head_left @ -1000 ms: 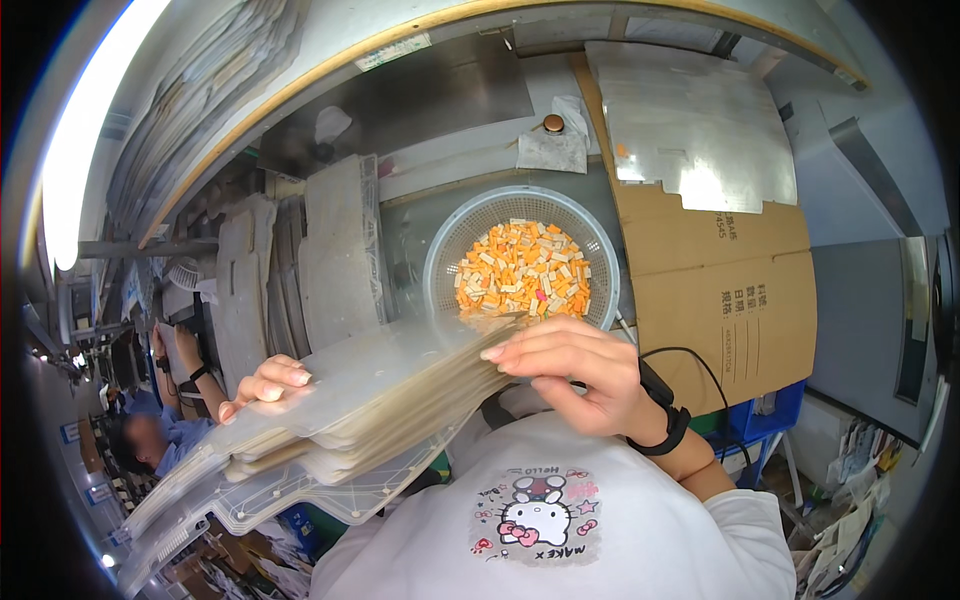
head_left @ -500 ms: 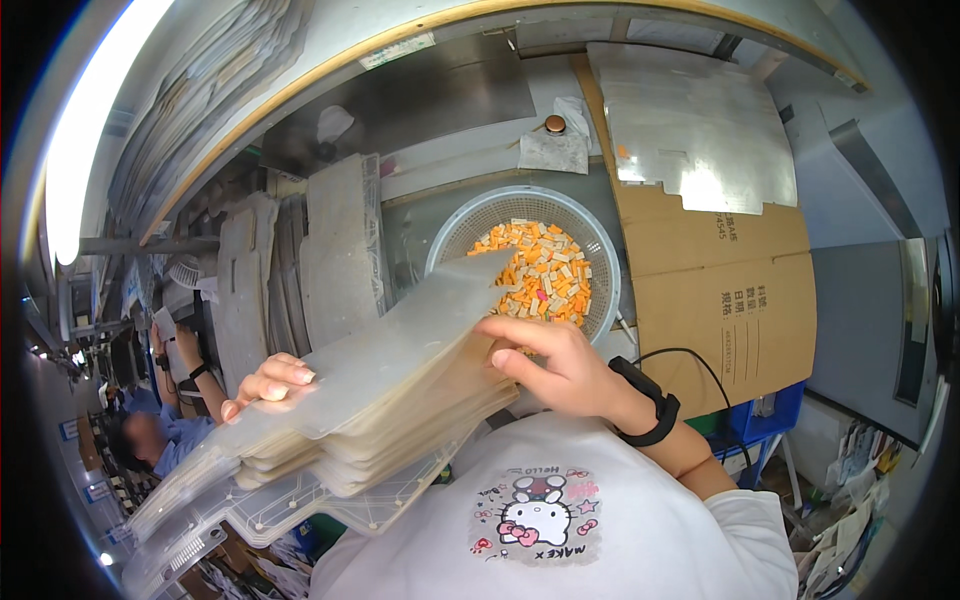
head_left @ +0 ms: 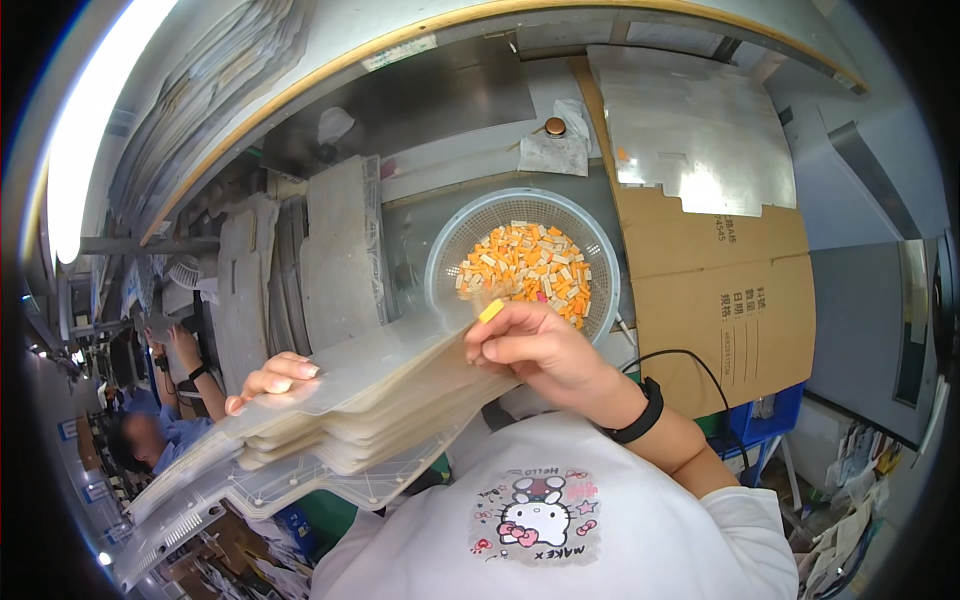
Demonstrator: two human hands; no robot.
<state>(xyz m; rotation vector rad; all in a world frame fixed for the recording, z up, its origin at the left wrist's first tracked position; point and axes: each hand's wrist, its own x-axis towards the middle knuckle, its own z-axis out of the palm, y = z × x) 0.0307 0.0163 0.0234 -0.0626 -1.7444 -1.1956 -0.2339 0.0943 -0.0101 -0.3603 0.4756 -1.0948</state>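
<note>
A stack of thin, translucent grey-white sheets (head_left: 390,420) with stepped edges slants in front of my chest. The fingers of my left hand (head_left: 275,380) curl over its upper edge and grip it; the thumb is hidden. At the stack's right end, my right hand (head_left: 545,350) is closed, with a small yellow block (head_left: 491,311) at its fingertips. Just beyond that hand is a round grey-blue plastic colander (head_left: 440,225), holding many small orange and cream blocks (head_left: 535,260). The sheet corner nearest the colander is blurred.
Brown cardboard (head_left: 720,300) lies right of the colander, with a shiny metallic sheet (head_left: 700,130) on its far part. Grey panels (head_left: 340,250) stand at left. A black cable (head_left: 700,360) runs beside a blue bin (head_left: 770,415). Another person (head_left: 165,430) works at far left.
My right hand's fingers, earlier stretched along the sheets, have closed, and a yellow block shows at their tips. The top sheet's raised corner has dropped, uncovering more blocks. My left hand keeps its hold.
</note>
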